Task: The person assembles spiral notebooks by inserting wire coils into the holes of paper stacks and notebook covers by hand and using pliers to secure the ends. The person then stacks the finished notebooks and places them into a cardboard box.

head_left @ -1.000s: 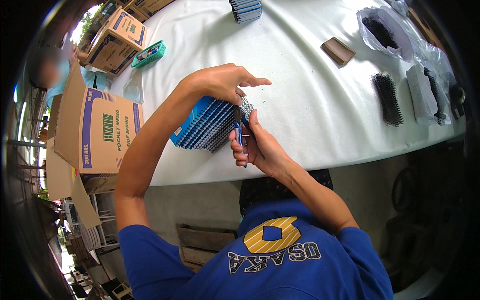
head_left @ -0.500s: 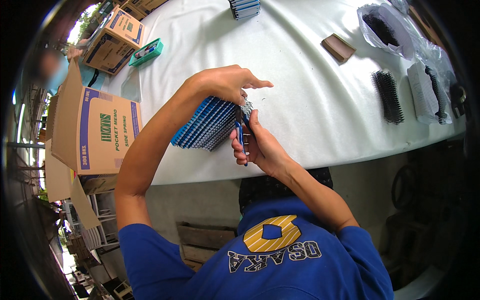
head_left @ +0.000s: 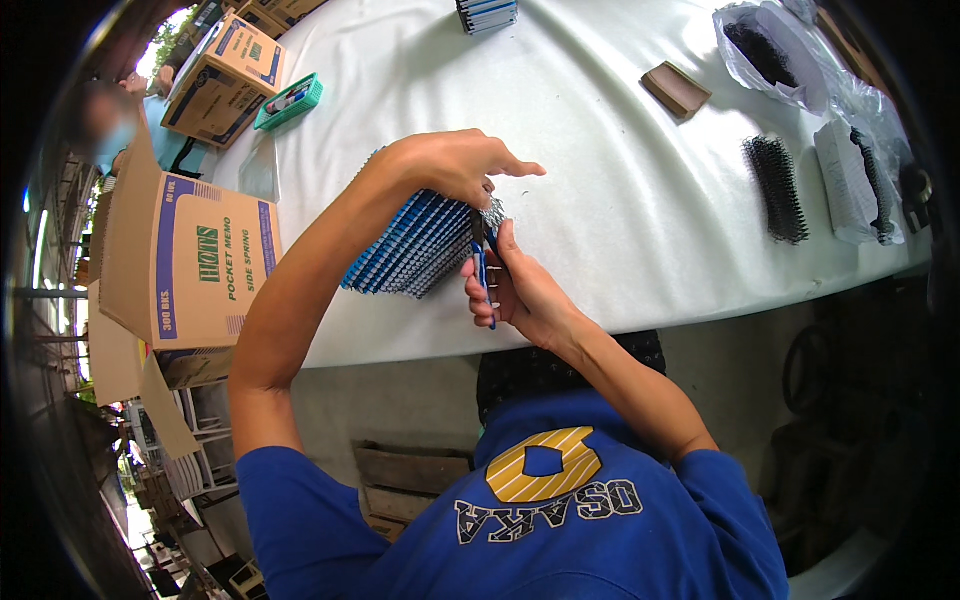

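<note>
A stack of spiral memo pads (head_left: pixel 415 245) with blue covers lies on the table, its rows of wire coils facing up. My left hand (head_left: pixel 455 165) arches over the far right end of the stack and grips it. One finger stretches out to the right, the thumb bends down by the coil ends, and the other fingers are hidden. In my right hand (head_left: pixel 520 300) are pliers (head_left: pixel 481 265) with blue handles, fingers wrapped round them. Their dark jaws are at the wire coil ends (head_left: pixel 492 214), just below my left thumb.
An open carton (head_left: pixel 205 270) stands at the left; another carton (head_left: pixel 225 85) and a green basket (head_left: pixel 290 103) are behind it. A black coil bundle (head_left: pixel 775 190), bagged coils (head_left: pixel 765 60) and a cardboard piece (head_left: pixel 676 90) lie right. More pads (head_left: pixel 487 14) sit far. A co-worker (head_left: pixel 115 125) is far left.
Both hands, the pliers and the memo pads stay almost in place. The view has shifted slightly, and the co-worker at the far left has moved a little.
</note>
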Motion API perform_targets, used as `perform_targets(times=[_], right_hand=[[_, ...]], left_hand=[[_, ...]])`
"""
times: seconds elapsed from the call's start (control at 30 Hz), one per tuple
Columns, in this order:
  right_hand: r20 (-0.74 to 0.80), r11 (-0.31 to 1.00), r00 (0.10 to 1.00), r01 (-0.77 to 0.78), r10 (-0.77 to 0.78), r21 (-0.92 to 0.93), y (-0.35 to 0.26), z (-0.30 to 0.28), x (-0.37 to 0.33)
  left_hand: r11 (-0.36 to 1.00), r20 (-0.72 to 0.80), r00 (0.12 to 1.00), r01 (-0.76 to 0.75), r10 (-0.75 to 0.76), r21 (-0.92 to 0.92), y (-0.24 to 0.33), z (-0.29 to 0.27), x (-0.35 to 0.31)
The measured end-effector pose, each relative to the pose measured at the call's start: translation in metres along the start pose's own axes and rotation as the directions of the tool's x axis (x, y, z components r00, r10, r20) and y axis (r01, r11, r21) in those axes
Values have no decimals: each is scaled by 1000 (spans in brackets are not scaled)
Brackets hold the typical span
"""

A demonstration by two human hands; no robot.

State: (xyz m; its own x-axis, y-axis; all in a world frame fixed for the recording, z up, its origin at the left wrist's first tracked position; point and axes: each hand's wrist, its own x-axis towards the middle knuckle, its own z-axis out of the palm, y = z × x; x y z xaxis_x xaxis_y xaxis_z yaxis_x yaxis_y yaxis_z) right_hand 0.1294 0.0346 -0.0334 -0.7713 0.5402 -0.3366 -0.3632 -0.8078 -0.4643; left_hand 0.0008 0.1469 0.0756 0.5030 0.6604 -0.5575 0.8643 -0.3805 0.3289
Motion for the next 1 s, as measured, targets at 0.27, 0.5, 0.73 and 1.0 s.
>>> perform_targets(times=[0.27, 0.5, 0.73, 1.0], right_hand=[[8, 997, 999, -42, 42, -57, 4, -4, -5], [26, 999, 999, -45, 45, -31, 5, -11, -4], [28, 998, 999, -38, 39, -48, 4, -6, -3], [-6, 998, 999, -37, 37, -48, 5, -4, -5]], left_hand=[[992, 121, 993, -22, 7, 120, -1, 7, 16], [993, 128, 990, 36, -51, 112, -3, 5, 21], [983, 123, 989, 67, -88, 169, -2, 10, 24], [977, 99, 991, 72, -93, 199, 0, 11, 24]])
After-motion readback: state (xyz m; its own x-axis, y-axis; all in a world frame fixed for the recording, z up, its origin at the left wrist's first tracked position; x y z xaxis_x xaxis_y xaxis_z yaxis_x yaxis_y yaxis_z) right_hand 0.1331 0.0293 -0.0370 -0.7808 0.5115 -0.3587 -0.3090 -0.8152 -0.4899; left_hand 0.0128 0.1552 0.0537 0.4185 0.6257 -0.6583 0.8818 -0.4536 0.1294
